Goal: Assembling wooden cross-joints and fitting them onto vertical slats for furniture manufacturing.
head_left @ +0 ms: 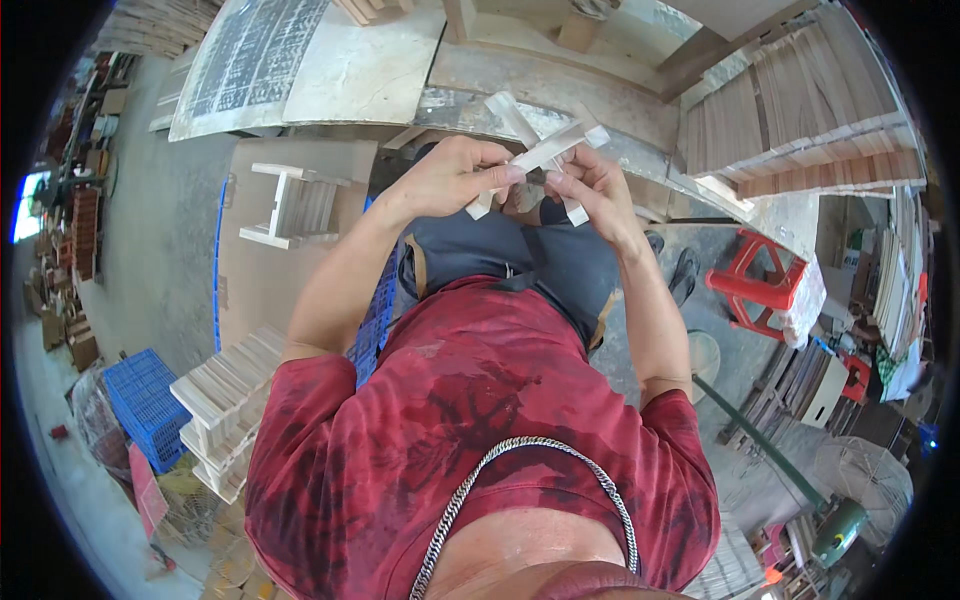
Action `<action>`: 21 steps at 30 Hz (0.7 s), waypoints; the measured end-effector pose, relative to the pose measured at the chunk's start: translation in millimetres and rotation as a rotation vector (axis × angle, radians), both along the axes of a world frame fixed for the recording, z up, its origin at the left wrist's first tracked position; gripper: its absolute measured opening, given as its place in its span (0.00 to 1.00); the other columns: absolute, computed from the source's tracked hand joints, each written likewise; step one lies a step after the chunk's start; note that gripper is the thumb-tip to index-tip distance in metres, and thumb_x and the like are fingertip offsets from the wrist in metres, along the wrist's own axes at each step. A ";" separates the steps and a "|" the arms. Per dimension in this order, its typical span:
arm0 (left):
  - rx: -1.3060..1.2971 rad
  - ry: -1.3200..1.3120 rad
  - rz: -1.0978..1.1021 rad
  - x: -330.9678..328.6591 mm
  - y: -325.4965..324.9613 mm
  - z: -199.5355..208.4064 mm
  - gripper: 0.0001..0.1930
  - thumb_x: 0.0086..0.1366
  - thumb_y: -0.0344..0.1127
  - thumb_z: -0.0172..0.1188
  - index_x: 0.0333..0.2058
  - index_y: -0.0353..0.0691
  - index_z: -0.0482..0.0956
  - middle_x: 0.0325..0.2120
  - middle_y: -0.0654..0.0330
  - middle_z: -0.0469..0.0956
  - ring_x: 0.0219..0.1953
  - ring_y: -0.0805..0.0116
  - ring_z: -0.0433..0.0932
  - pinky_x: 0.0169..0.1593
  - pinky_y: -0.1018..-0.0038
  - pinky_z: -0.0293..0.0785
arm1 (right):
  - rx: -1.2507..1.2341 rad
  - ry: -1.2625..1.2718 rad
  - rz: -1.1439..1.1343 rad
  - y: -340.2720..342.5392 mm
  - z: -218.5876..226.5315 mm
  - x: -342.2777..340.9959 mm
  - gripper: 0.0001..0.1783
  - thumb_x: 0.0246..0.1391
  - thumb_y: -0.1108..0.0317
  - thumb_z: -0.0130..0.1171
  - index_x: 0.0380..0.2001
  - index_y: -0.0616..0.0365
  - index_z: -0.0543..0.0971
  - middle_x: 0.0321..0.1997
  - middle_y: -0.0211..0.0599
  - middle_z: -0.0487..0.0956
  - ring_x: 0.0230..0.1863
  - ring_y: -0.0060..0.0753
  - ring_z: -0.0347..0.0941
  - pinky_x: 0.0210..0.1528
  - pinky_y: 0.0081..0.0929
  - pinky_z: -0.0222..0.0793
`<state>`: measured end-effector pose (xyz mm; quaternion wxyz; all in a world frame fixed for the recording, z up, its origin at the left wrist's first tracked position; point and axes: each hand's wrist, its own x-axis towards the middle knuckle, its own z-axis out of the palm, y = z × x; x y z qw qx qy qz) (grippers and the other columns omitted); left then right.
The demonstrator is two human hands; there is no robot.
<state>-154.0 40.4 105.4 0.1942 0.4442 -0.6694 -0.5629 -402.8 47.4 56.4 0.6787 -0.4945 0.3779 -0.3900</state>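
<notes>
Two pale wooden strips (548,150) cross each other in an X in front of me, above my lap. My left hand (455,178) has its thumb and fingers closed on the strips from the left. From the right, my right hand (596,188) pinches them near the crossing. Their ends stick out past my fingers, upward toward the bench and downward toward my lap. How the strips are joined at the crossing is partly hidden by my fingers.
A worn workbench (480,112) lies just beyond my hands, with stacked wooden slats (790,100) at its right. Wooden frames (300,205) lie on a brown board (255,280) to the left. A red stool (757,280), a blue crate (145,395) and a stack of wooden pieces (225,390) stand around me.
</notes>
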 end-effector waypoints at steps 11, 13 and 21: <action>0.381 0.263 -0.003 -2.4 -54.9 -48.4 0.17 0.68 0.44 0.65 0.41 0.32 0.85 0.27 0.61 0.83 0.30 0.77 0.80 0.36 0.81 0.73 | 0.025 -0.134 -0.102 -16.6 -4.7 8.2 0.06 0.60 0.73 0.63 0.38 0.64 0.81 0.27 0.28 0.80 0.27 0.15 0.73 0.29 0.16 0.65; 0.364 0.239 0.000 -2.9 -61.8 -49.5 0.18 0.68 0.44 0.65 0.41 0.31 0.85 0.29 0.60 0.84 0.31 0.76 0.81 0.37 0.80 0.75 | -0.001 -0.203 -0.139 -23.1 -10.8 10.2 0.04 0.58 0.74 0.63 0.36 0.64 0.81 0.26 0.28 0.80 0.24 0.15 0.71 0.27 0.17 0.63; 0.367 0.805 0.315 -17.8 -62.3 -31.8 0.21 0.70 0.42 0.62 0.53 0.30 0.80 0.41 0.57 0.85 0.42 0.71 0.83 0.48 0.72 0.77 | 0.052 -0.116 -0.363 -67.9 -6.0 7.0 0.28 0.67 0.48 0.48 0.34 0.66 0.80 0.19 0.38 0.78 0.17 0.23 0.69 0.21 0.22 0.61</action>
